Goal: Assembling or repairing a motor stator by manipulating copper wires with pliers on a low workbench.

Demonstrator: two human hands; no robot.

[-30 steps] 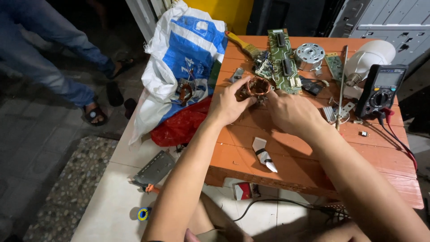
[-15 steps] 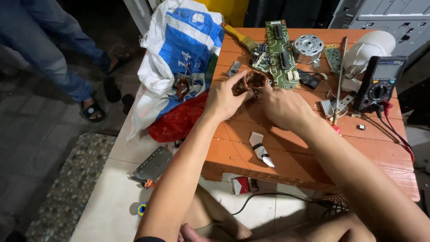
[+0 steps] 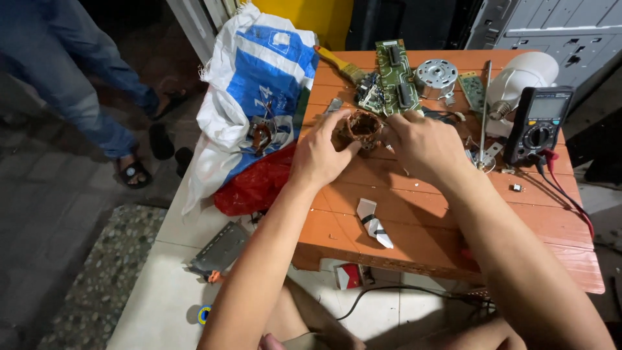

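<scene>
Both hands are on a small round copper motor coil (image 3: pixel 363 127), held just above the orange wooden surface (image 3: pixel 414 220) near its far middle. The left hand (image 3: pixel 322 153) has its fingers wrapped around the coil's left side, thumb pressed in at the bottom edge, and the right hand (image 3: pixel 421 144) pinches the right side, so both are clamped on it. The coil is stubby with no real long axis; its open hollow end faces up toward the camera, tilted a bit. Right behind it sits a green circuit board (image 3: pixel 394 78) running lengthwise away from the person, with a silver round motor part (image 3: pixel 436 72) beside it. A black multimeter (image 3: pixel 539 123) stands off to the right, next to a white bulb (image 3: pixel 528 72). A yellow brush (image 3: pixel 340 63) lies at the far left corner, and a white and blue sack (image 3: pixel 259 84) slumps against the left edge.
</scene>
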